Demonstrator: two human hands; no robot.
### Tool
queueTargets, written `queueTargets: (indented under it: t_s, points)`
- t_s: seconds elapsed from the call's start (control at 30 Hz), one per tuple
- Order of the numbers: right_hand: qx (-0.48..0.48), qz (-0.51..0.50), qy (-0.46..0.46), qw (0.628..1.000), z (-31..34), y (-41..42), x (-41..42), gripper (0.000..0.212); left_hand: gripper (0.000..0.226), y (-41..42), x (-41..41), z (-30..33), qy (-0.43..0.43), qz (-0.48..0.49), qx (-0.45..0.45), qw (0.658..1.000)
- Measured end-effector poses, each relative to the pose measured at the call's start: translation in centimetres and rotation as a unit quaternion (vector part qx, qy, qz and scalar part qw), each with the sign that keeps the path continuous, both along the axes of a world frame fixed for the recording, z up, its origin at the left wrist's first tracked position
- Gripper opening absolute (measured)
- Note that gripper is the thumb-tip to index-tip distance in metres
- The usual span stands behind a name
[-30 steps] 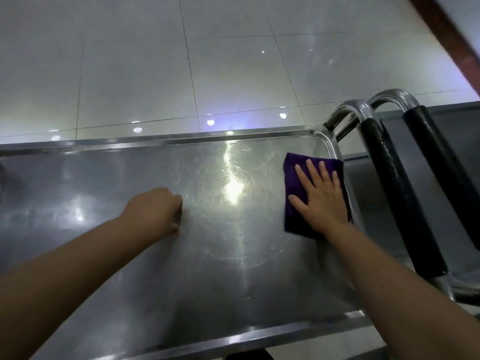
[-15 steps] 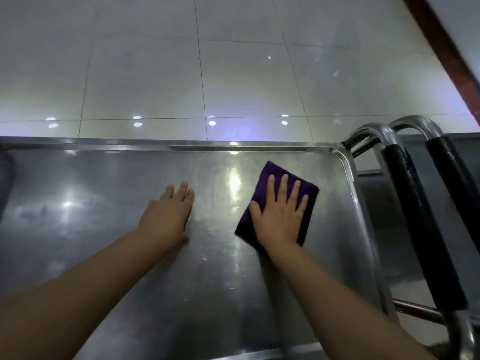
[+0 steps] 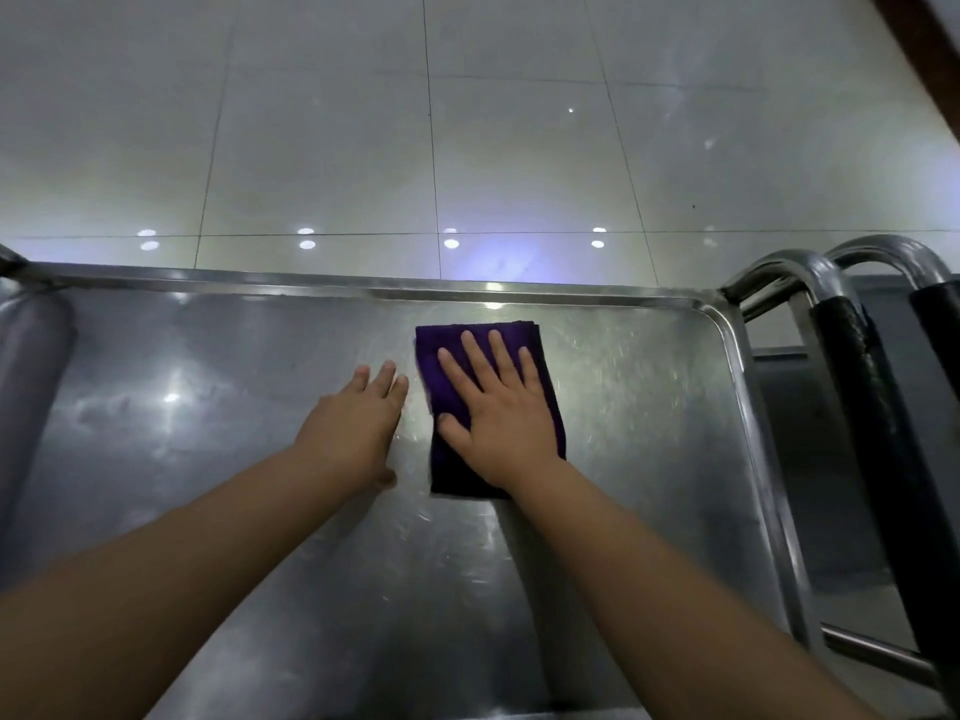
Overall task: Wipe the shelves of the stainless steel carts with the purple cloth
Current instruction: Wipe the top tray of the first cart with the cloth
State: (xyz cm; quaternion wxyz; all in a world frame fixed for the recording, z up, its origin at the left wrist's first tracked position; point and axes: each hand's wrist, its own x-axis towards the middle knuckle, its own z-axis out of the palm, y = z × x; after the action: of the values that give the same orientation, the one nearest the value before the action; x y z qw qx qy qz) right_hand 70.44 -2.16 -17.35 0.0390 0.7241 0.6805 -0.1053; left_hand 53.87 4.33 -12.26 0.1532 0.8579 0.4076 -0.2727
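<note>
The top shelf of a stainless steel cart fills the lower part of the head view, scratched and shiny. A folded purple cloth lies flat on it near the far rim, right of the middle. My right hand presses on the cloth with straight, spread fingers. My left hand rests flat on the bare steel just left of the cloth, its fingertips close to the cloth's left edge.
The shelf's raised rim runs along the far side and curves down the right side. At the right stand curved steel cart handles with black grips, and a second cart's shelf shows behind them. Pale glossy floor tiles lie beyond.
My right hand has slid the cloth leftward from the right rim towards the shelf's middle, then turned it straight and pushed it nearer the far rim. My left hand uncurled to lie flat and now sits beside the cloth.
</note>
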Motion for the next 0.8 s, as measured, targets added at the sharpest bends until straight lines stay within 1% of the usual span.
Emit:
queueTargets:
  t_s: [0.27, 0.4, 0.5, 0.6, 0.7, 0.73, 0.8]
  points:
    - [-0.004, -0.125, -0.028, 0.992, 1.2, -2.9, 11.8, 0.072, 0.114, 0.0, -0.1, 0.0, -0.007, -0.002, -0.013, 1.000]
    - [-0.008, -0.174, -0.043, 0.984, 2.0, -4.4, 17.2, 0.071, 0.114, 0.0, 0.0, -0.1, -0.007, 0.002, -0.013, 1.000]
    - [-0.014, -0.201, -0.070, 0.977, 2.6, -4.9, 20.2, 0.069, 0.112, -0.2, 0.1, -0.2, -0.011, 0.002, -0.006, 1.000]
    - [-0.015, -0.236, -0.082, 0.968, 2.4, -4.3, 19.9, 0.070, 0.110, -0.4, 0.2, -0.3, -0.014, 0.004, 0.004, 1.000]
    - [-0.020, -0.316, -0.074, 0.946, 1.8, -2.5, 17.4, 0.072, 0.110, -0.6, 0.1, -0.5, -0.017, 0.013, -0.001, 1.000]
    - [-0.021, -0.330, -0.068, 0.941, 1.7, -1.8, 16.5, 0.073, 0.110, -0.6, 0.0, -0.6, -0.017, 0.019, -0.004, 1.000]
    - [-0.021, -0.326, -0.060, 0.943, 1.5, -0.4, 14.6, 0.075, 0.110, -0.5, 0.0, -0.6, -0.019, 0.028, -0.006, 0.999]
